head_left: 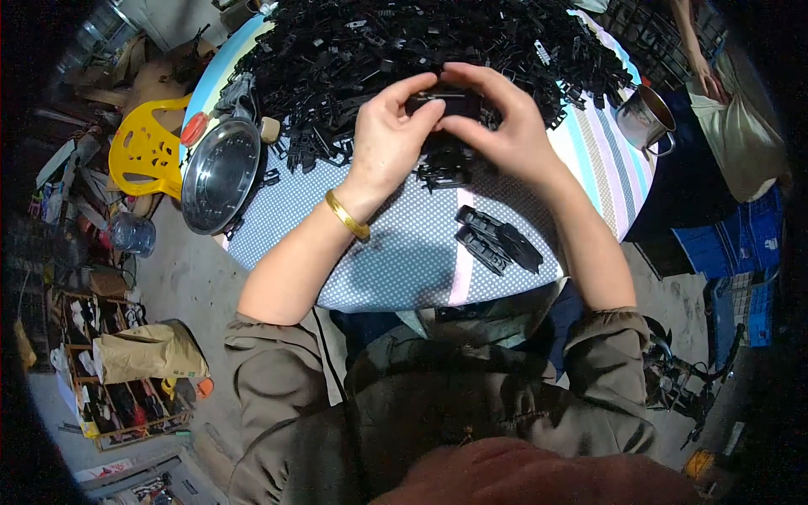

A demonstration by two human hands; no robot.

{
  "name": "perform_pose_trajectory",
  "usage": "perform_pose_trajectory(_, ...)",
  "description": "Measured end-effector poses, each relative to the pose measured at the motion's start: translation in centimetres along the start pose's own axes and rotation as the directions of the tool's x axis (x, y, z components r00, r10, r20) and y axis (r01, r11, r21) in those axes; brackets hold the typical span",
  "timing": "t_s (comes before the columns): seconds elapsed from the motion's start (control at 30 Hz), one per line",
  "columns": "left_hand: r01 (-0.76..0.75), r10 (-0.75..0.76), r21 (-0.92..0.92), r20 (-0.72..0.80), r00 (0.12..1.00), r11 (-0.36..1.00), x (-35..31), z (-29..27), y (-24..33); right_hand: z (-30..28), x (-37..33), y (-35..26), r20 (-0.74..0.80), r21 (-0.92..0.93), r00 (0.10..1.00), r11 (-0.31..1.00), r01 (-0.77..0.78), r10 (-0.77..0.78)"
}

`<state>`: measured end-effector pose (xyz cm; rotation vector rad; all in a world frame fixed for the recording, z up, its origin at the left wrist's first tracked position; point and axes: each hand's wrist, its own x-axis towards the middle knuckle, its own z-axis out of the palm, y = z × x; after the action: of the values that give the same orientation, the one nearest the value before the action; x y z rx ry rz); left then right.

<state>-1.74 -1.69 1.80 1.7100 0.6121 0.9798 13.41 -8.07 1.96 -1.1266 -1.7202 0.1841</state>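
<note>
Both hands meet over the round table (404, 261), pinching a small black plastic part (446, 103) between them. My left hand (389, 135) grips its left end with thumb and fingers; a gold bangle (347, 215) sits on that wrist. My right hand (503, 126) holds the right end from above. Behind and around the hands lies a big heap of black plastic pieces (404, 50). A few joined black parts (497, 240) lie on the dotted cloth nearer to me, and a small cluster (444, 172) sits just under my hands.
A steel plate (220, 175) rests at the table's left edge by an orange cap (194, 129). A metal mug (646, 119) stands at the right edge. A yellow plastic chair (147, 151), a shoe rack (109, 370), blue crates (741, 244) and another person's arm (694, 46) surround the table.
</note>
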Motion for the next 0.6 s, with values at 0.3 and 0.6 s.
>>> perform_pose_trajectory(0.3, 0.004, 0.043, -0.258, 0.176, 0.984, 0.966, 0.2, -1.1, 0.9, -2.1, 0.6, 0.4, 0.194, 0.239, 0.932, 0.906, -0.348, 0.307)
perform_pose_trajectory(0.6, 0.099, 0.004, -0.118, 0.665, 0.747, 0.988, -2.7, 1.0, 2.1, -3.9, 0.8, 2.8, 0.314, -0.001, 0.928, 0.978, -0.21, 0.2)
